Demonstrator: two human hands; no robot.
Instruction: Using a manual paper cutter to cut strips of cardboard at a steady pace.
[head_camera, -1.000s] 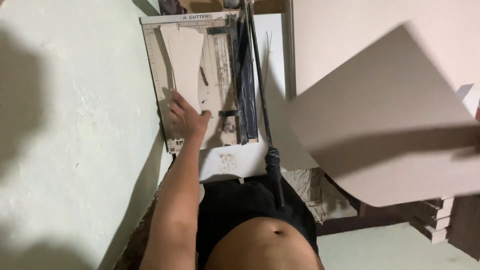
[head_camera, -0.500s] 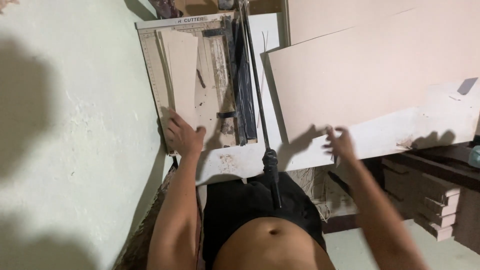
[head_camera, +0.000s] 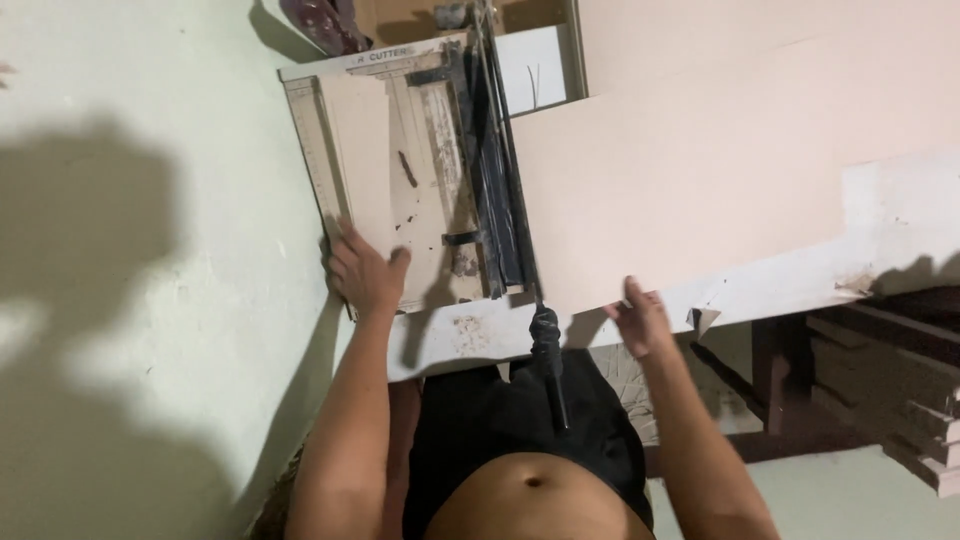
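Pale green wall (head_camera: 130, 250) with dark shadows; white table (head_camera: 900, 215).

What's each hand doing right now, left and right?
Left hand: open, pressed flat on the near corner of the paper cutter.
Right hand: open, fingers on the near edge of the large cardboard sheet.

A flat guillotine paper cutter with a ruled board (head_camera: 400, 180) lies on the worn white tabletop (head_camera: 890, 215), close against the pale plastered wall (head_camera: 130, 280) to its left. A narrow tan card strip (head_camera: 362, 160) rests on the cutter's board. The long black blade arm (head_camera: 500, 170) runs along the cutter's right edge, its dark handle (head_camera: 549, 355) jutting past the table's near edge. To its right, large tan cardboard sheets (head_camera: 700, 160) cover the tabletop. The left hand (head_camera: 365, 275) rests on the cutter's near left corner; the right hand (head_camera: 640, 320) sits at the sheets' near edge.
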